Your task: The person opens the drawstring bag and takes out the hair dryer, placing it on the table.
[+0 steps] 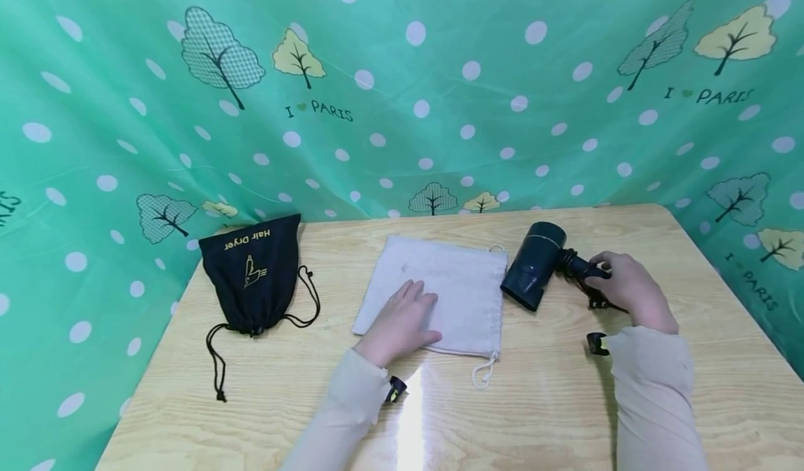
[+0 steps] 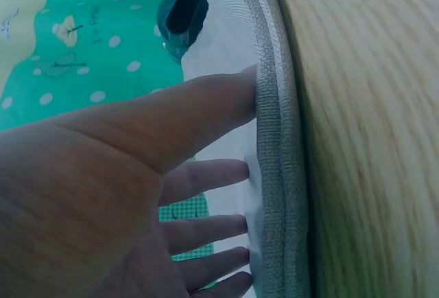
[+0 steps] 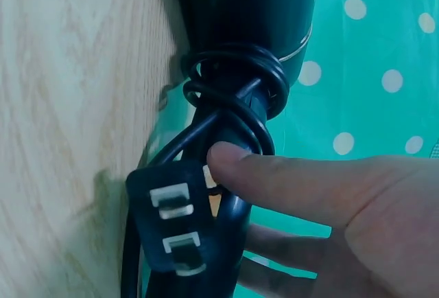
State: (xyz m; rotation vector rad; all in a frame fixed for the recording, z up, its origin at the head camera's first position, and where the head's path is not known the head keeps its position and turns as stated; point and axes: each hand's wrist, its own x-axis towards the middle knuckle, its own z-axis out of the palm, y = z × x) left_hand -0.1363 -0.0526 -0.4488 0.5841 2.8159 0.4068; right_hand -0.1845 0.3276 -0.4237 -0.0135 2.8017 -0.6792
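My left hand (image 1: pixel 400 321) rests with spread fingers on a pale grey cloth drawstring bag (image 1: pixel 467 296), which lies flat at the middle of the table. In the left wrist view, its fingertips press on the cloth near the stitched edge (image 2: pixel 271 133). My right hand (image 1: pixel 628 286) grips the handle of a dark hair dryer (image 1: pixel 534 265), just right of the bag. A black cord (image 3: pixel 236 58) is looped round the handle's top in the right wrist view. Beside the thumb is a black block (image 3: pixel 171 219) with two pale bracket-shaped marks.
A black drawstring pouch (image 1: pixel 276 282) printed "Hair Dryer" lies at the left of the wooden table (image 1: pixel 521 415), its cords trailing. White strings (image 1: pixel 484 373) hang from the grey bag's right side. Behind stands a green dotted curtain (image 1: pixel 389 66).
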